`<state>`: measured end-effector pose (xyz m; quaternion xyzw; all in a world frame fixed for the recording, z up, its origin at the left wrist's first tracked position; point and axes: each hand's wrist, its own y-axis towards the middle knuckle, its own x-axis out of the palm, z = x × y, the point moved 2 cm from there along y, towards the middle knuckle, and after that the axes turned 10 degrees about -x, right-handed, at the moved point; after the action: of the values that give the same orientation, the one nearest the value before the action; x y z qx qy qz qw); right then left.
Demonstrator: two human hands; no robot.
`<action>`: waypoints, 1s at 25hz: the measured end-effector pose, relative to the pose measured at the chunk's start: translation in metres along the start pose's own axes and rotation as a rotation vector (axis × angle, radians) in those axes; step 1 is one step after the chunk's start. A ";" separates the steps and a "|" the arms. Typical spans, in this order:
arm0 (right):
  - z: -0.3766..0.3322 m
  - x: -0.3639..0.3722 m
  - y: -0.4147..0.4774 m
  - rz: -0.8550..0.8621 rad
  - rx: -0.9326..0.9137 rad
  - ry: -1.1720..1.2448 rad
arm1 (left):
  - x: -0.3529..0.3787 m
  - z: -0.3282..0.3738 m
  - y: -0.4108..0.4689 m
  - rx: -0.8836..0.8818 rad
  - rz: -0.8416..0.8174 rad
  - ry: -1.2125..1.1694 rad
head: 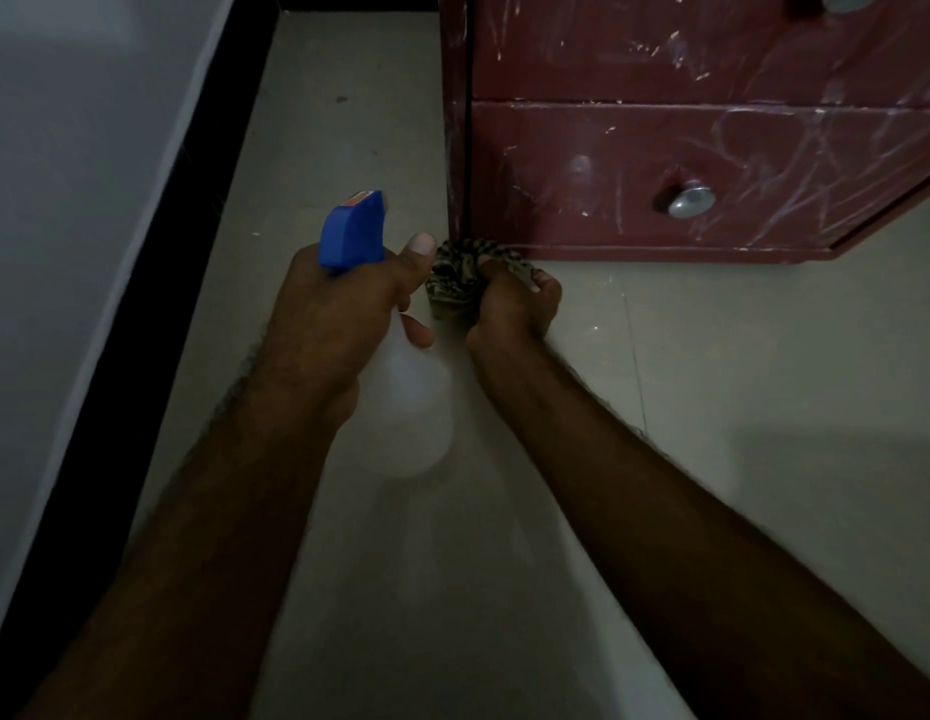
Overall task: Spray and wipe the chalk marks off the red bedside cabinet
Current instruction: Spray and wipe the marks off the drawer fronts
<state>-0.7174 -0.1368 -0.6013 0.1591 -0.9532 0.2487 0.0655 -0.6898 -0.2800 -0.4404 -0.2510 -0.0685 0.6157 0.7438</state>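
Our right grip [509,304] pinches the cloth [455,280] at the bottom corner of the cabinet [582,163]; the chalk marks [795,163] lie above, across its front. Our left grip [338,324] clasps the spray bottle [406,407] beside that corner.

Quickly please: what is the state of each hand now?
Left hand: grips the spray bottle.
Right hand: grips the cloth at the cabinet corner.

Spray bottle [406,407]: translucent white body, blue trigger head with a small orange-red label. Cloth [455,283]: dark-and-tan striped print. Cabinet [608,163]: dull red, pale scribbled chalk marks [795,163]; knob [690,201] silver. Floor [712,381]: pale cream tile. Skirting [156,252]: black.
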 end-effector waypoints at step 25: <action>-0.032 -0.015 -0.029 -0.395 0.037 0.013 | -0.013 0.001 0.003 -0.005 0.004 -0.079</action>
<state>-0.6924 -0.1412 -0.5635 0.3428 -0.8982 0.2494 0.1163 -0.6958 -0.2915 -0.4378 -0.2284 -0.0988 0.6264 0.7387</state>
